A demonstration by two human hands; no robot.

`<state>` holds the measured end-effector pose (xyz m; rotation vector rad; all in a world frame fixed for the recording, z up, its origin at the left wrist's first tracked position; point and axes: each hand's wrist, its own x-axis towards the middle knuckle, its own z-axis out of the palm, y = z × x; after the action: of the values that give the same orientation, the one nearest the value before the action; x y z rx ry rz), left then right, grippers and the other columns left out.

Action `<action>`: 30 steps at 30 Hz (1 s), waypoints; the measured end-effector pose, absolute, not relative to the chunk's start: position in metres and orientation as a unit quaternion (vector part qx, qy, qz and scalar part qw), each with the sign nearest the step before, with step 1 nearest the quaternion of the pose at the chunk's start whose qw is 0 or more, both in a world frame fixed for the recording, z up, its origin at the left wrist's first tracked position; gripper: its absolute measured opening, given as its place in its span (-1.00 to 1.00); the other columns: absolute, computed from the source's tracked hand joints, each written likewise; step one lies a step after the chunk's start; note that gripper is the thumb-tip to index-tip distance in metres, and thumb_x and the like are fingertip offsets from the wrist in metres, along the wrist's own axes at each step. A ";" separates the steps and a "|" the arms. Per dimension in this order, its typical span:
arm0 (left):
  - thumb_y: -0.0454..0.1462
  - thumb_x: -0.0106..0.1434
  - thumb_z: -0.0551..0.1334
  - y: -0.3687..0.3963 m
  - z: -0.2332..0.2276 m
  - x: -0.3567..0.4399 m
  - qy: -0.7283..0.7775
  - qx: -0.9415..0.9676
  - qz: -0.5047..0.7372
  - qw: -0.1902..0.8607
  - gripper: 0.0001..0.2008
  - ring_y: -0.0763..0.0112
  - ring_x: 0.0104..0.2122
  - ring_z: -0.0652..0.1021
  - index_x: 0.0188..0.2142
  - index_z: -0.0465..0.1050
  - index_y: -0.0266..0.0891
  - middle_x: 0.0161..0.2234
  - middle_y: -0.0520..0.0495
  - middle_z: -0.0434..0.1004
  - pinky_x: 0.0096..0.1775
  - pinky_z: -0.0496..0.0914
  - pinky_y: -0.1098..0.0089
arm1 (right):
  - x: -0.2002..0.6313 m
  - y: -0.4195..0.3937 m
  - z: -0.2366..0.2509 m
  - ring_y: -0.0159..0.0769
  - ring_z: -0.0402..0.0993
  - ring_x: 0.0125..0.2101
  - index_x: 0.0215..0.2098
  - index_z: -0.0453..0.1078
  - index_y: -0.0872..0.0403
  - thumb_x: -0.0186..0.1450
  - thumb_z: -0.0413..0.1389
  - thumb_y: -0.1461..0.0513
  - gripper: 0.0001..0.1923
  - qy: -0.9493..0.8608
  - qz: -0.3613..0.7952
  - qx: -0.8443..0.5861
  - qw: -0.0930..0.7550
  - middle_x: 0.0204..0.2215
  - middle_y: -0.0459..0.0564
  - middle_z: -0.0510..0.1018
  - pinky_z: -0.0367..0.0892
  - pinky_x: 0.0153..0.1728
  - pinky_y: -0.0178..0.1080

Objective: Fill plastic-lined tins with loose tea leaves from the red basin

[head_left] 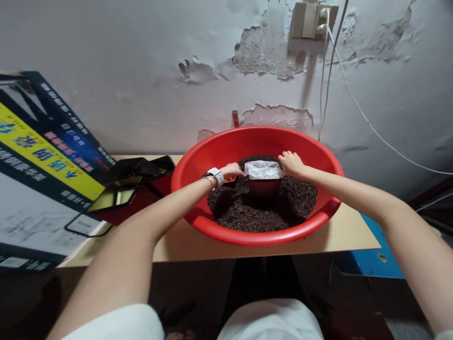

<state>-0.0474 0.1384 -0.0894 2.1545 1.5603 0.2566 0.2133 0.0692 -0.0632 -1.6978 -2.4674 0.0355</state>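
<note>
The left hand (231, 170) is closed on the left edge of a small dark red container (264, 186) lined with a clear plastic bag (262, 170); a white wristwatch (216, 176) is worn on that wrist. The right hand (290, 163) is closed likewise on the right edge of the bag's mouth. The bag is held stretched open between the two hands, over the container's top.

The container is seen standing upright, part sunk in a heap of dark loose material (262, 208), possibly dried tea leaves, which fills the bottom of a large red basin (258, 236). The container sits near the middle of the heap, toward the far side.

The step in hand is judged to be the settling or opening of the bag liner in the container. For the next move, one hand would have to be freed while the bag mouth is kept open by the other; a slack liner could fold shut.

The basin rests on a pale wooden table (350, 231), its rim reaching the near edge. To the left, dark red boxes (134, 189) and a large printed carton (38, 160) are noted. Behind, a white wall (141, 71) with flaking paint is recorded, with a socket (313, 20) and a white cable (364, 115) hanging from it.
</note>
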 end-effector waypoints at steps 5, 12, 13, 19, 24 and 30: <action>-0.12 0.20 0.25 0.123 -0.082 -0.040 0.392 0.909 0.116 0.081 -0.55 0.15 0.13 0.37 0.05 0.43 -0.26 0.14 -0.22 0.40 0.12 0.26 0.31 | 0.203 0.083 -0.055 -0.11 0.41 0.05 0.14 0.34 0.22 0.24 0.23 0.09 -0.43 -0.824 0.041 -0.564 -0.035 0.06 0.24 0.46 0.30 -0.02 -0.26; -0.28 0.31 0.19 0.108 -0.100 -0.037 0.358 0.929 0.061 -0.065 -0.86 0.18 -0.07 0.46 -0.19 0.49 -0.27 -0.13 -0.24 0.52 -0.08 0.37 0.31 | 0.198 0.059 -0.080 -0.19 0.53 -0.16 0.06 0.33 0.18 0.38 -0.04 0.33 -0.70 -0.862 -0.072 -0.502 -0.026 -0.05 0.20 0.54 0.29 -0.26 -0.29; -0.32 0.34 0.13 0.105 -0.104 -0.039 0.345 0.933 0.057 -0.085 -0.84 0.19 -0.07 0.46 -0.18 0.49 -0.28 -0.11 -0.26 0.51 -0.11 0.38 0.32 | 0.197 0.055 -0.083 -0.18 0.53 -0.17 0.08 0.32 0.18 0.40 -0.12 0.36 -0.66 -0.873 -0.096 -0.475 -0.045 -0.04 0.22 0.54 0.29 -0.26 -0.27; -0.28 0.39 0.05 0.096 -0.109 -0.053 0.317 0.941 0.115 0.015 -0.75 0.31 -0.18 0.55 -0.25 0.51 -0.26 -0.11 -0.18 0.55 -0.11 0.40 0.36 | 0.202 0.047 -0.095 -0.19 0.53 -0.27 -0.02 0.40 0.19 0.44 -0.09 0.20 -0.69 -0.893 -0.043 -0.441 -0.083 -0.14 0.20 0.58 0.25 -0.30 -0.27; -0.22 0.31 0.17 0.113 -0.103 -0.045 0.523 0.773 0.286 0.217 -0.82 0.32 -0.29 0.56 -0.26 0.47 -0.30 -0.26 -0.13 0.57 -0.22 0.41 0.41 | 0.208 0.064 -0.093 -0.27 0.46 -0.31 -0.32 0.43 0.15 0.44 -0.09 0.15 -0.65 -0.754 0.049 -0.641 0.133 -0.31 0.13 0.59 0.21 -0.27 -0.32; -0.30 0.15 0.32 0.127 -0.106 -0.033 0.567 0.667 0.272 0.400 -0.82 0.47 -0.55 0.37 -0.53 0.38 -0.27 -0.59 0.04 0.37 -0.47 0.27 0.47 | 0.206 0.083 -0.090 -0.29 0.41 -0.31 -0.23 0.41 0.13 0.31 0.09 0.19 -0.84 -0.647 0.231 -0.677 0.263 -0.28 0.09 0.54 0.28 -0.28 -0.30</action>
<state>-0.0335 0.1267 -0.1062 1.6874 1.4347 0.6888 0.2065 0.0833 -0.0896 -1.8324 -1.7508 0.6238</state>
